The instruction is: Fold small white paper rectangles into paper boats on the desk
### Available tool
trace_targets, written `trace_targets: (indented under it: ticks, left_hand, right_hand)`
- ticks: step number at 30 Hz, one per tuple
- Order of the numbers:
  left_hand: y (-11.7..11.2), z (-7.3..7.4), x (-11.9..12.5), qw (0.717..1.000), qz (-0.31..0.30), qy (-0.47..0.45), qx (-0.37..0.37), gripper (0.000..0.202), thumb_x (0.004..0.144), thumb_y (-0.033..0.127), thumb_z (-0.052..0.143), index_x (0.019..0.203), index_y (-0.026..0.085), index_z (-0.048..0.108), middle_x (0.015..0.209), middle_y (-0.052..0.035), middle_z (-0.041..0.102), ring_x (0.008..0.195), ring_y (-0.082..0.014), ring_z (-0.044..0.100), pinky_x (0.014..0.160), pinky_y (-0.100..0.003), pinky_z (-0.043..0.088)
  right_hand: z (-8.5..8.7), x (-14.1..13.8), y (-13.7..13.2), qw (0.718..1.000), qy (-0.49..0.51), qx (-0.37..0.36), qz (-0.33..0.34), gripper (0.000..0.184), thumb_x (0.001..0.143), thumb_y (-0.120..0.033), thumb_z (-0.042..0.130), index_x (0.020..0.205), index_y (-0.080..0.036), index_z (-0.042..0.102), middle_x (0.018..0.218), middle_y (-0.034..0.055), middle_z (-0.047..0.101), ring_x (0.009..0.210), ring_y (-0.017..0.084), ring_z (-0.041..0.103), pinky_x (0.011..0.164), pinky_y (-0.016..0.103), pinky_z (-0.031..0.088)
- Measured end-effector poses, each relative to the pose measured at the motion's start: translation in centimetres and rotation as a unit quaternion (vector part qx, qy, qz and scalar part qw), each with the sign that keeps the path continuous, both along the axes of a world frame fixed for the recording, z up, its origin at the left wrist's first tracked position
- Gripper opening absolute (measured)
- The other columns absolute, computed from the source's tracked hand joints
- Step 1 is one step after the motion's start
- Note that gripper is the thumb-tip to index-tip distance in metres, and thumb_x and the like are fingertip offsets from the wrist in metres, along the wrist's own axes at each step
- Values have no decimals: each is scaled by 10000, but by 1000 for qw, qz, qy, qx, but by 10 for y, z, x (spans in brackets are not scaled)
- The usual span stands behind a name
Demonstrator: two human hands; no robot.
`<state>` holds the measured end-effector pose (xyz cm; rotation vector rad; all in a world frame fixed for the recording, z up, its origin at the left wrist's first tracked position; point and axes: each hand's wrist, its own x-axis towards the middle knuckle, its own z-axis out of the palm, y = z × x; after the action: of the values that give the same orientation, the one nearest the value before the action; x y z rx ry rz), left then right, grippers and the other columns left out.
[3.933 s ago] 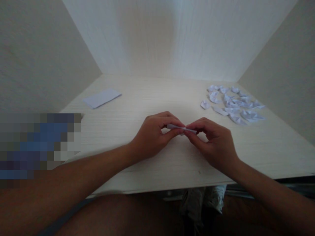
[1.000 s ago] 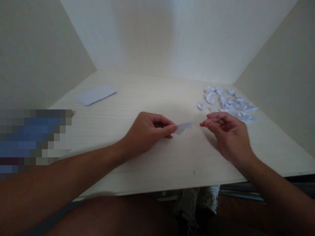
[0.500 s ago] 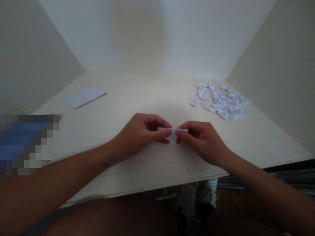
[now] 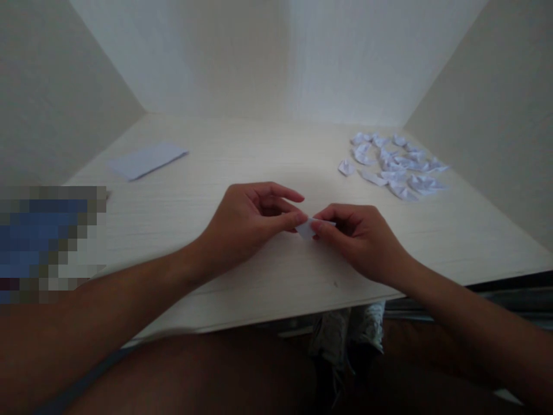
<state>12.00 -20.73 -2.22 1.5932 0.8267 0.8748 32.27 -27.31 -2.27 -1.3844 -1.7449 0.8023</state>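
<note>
A small folded piece of white paper (image 4: 306, 228) is held between my two hands above the near middle of the table. My left hand (image 4: 259, 216) pinches its left end between thumb and fingers, with the index finger raised off it. On the other side, my right hand (image 4: 356, 236) grips the paper's right part, thumb on the near face. My fingers cover much of the paper, so its full shape is hidden.
Several small folded paper pieces (image 4: 393, 167) lie in a cluster at the back right. A stack of white paper (image 4: 149, 159) rests at the back left. Pale walls enclose the table (image 4: 242, 150) on three sides. A blurred-out blue patch (image 4: 43, 242) covers the left edge.
My left index finger has lifted off, and the left fingers have shifted on the paper. The paper's left end now looks folded or tilted down. The view has tipped slightly.
</note>
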Motion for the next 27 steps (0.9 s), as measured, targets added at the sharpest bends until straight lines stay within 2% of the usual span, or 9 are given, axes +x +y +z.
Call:
trace_targets:
  ticks: [4,8,13,16,19,21,23,25,27]
  left_hand:
    - [-1,2,0,1000,9,19,20,247,765,209,856,999,203,777,813,-18,826,752,-192,797,689,-250,618]
    - [2,1,1,999,-5,10,-44,263,736,201,875,971,177,760,780,-41,821,697,-199,789,675,-286,644]
    - [8,-2,-1,993,-20,-26,-110,301,729,226,896,980,171,739,778,-51,818,687,-202,786,691,-314,656]
    - [7,-1,-1,992,-9,-37,-120,301,748,259,894,976,160,724,761,-44,809,694,-192,785,699,-292,644]
    - [7,-1,1,990,16,-75,-117,306,771,272,885,998,144,725,742,-35,791,685,-174,771,710,-286,641]
    - [8,-1,2,985,30,-121,-123,263,799,268,860,984,134,731,748,-31,777,691,-160,752,706,-292,648]
    - [8,-2,3,978,11,-158,-135,224,824,247,832,996,136,741,823,-40,778,746,-163,742,684,-297,653]
    - [6,-2,4,973,-37,-174,-144,227,832,225,816,1039,156,752,910,-45,779,801,-171,738,641,-282,645]
    - [3,-2,4,971,-90,-171,-141,216,835,215,811,1042,177,762,915,-35,775,781,-159,729,594,-249,618]
  right_hand:
    - [-1,-1,1,1000,-20,16,12,183,940,-263,629,856,-178,767,722,-11,721,630,119,572,582,262,395]
    - [-1,1,2,1000,-19,1,5,187,934,-274,628,858,-176,769,723,-1,725,645,130,588,606,271,412]
    - [-1,5,4,1000,-16,-15,-12,208,922,-294,630,799,-183,755,665,-9,693,606,125,549,575,271,378]
    - [-2,7,6,998,17,-50,-17,218,915,-318,646,777,-183,748,662,-7,696,575,114,518,556,271,353]
    - [-5,11,8,991,94,-85,-36,219,897,-340,687,749,-185,731,641,-11,674,552,101,487,551,267,337]
    - [-8,13,9,976,185,-104,-46,210,882,-351,725,753,-186,722,656,-10,673,582,103,525,590,264,372]
    - [-9,12,9,947,293,-127,-41,202,867,-359,765,772,-187,721,695,-5,685,640,112,586,638,261,413]
    - [-7,8,5,905,392,-167,-16,194,860,-348,793,788,-187,712,744,1,696,701,122,635,673,258,444]
    - [-5,1,-2,856,467,-221,24,179,874,-327,793,819,-184,700,803,11,706,753,130,661,702,261,473]
